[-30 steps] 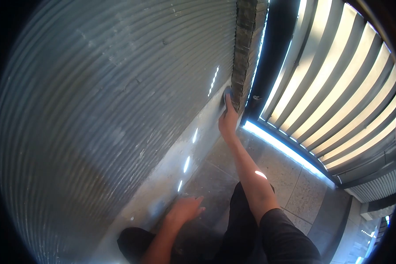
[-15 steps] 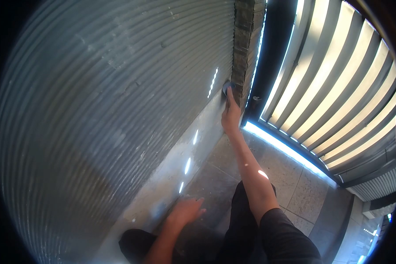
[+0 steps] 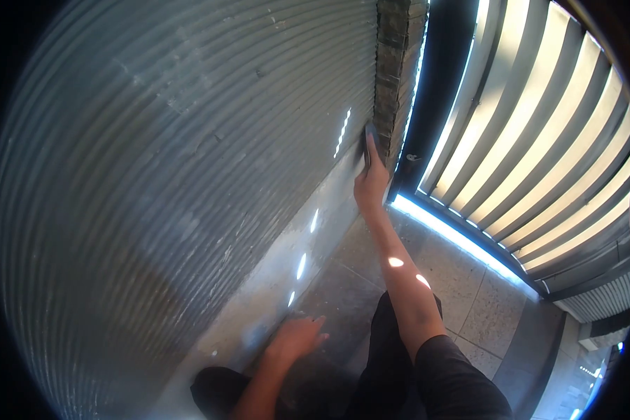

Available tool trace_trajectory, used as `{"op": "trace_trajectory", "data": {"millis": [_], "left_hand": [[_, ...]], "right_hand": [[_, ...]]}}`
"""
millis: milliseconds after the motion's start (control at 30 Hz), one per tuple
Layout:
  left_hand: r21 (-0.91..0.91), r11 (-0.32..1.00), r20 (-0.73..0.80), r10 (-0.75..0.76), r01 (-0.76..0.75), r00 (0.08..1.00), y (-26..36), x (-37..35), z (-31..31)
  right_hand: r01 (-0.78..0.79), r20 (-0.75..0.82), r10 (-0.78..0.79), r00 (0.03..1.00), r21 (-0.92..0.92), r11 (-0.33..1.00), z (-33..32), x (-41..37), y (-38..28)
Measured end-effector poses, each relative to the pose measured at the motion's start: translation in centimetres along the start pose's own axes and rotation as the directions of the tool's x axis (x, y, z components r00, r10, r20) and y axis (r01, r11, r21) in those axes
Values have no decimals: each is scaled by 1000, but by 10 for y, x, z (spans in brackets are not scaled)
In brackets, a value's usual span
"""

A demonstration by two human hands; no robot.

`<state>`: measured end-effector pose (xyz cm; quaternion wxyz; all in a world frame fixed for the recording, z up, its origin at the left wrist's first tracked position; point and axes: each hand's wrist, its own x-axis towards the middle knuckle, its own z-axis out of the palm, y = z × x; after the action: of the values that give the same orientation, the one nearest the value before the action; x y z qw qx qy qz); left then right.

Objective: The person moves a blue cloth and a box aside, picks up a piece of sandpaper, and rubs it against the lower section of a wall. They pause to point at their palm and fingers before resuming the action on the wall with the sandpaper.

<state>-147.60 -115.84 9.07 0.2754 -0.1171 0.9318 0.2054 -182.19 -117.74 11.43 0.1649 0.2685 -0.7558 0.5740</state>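
Observation:
My right hand (image 3: 372,183) reaches far forward with its fingers wrapped round a dark flat hand tool (image 3: 370,133), thumb along its top. The tool is against the wall's lower end, where the ridged wall (image 3: 217,140) meets the brick column (image 3: 392,66); its exact kind is hard to make out. Below the ridges runs a smooth pale strip (image 3: 276,255). My left hand (image 3: 299,337) hangs low near my knee, beside that strip, holding nothing, its fingers loosely apart.
A slatted gate (image 3: 532,140) stands to the right, with bright light under its lower edge. The tiled floor (image 3: 444,259) lies below my right arm. My dark-clad knees (image 3: 220,388) are close to the wall.
My right hand has shifted slightly, and the tool has turned, so its bluish-grey face shows less. My left hand stays almost where it was.

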Motion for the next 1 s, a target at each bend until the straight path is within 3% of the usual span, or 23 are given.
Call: {"op": "trace_trajectory", "data": {"millis": [67, 200, 267, 400, 467, 500, 600, 667, 800, 867, 1000], "left_hand": [[-23, 1000, 7, -12, 13, 1000, 8, -4, -10], [-27, 1000, -12, -4, 3, 1000, 6, -2, -6], [-1, 1000, -29, 9, -9, 1000, -3, 1, 5], [-4, 1000, -26, -15, 15, 1000, -1, -3, -2], [-19, 1000, -23, -14, 14, 1000, 3, -4, -4], [-31, 999, -33, -15, 14, 999, 4, -3, -6], [-22, 1000, -29, 2, -3, 1000, 1, -3, -3], [-8, 1000, -32, -9, 8, 999, 0, -4, -3], [-19, 1000, -30, -25, 25, 999, 0, -4, -3], [-21, 1000, -28, -15, 15, 1000, 2, -3, -5], [-14, 1000, -1, -19, 19, 1000, 8, -6, -12]], "right_hand": [[282, -128, -265, 956, 143, 949, -9, 12, -26], [136, -46, -131, 990, 122, 983, -1, 7, 3], [12, 12, -11, 1000, -39, 999, 2, -3, 22], [32, -19, -31, 999, 59, 998, -3, 7, -4], [270, -199, -243, 949, 123, 955, -5, 11, -19], [273, -201, -246, 948, 121, 954, -5, 12, -17], [228, -128, -214, 968, 107, 968, 4, 4, 4], [48, -35, -49, 998, -5, 999, 3, 0, 11], [63, -87, -52, 995, 126, 990, 1, 5, -21], [215, -165, -201, 966, 73, 974, 1, 5, -24], [78, -70, -74, 995, 48, 996, 0, 5, -2]]}}
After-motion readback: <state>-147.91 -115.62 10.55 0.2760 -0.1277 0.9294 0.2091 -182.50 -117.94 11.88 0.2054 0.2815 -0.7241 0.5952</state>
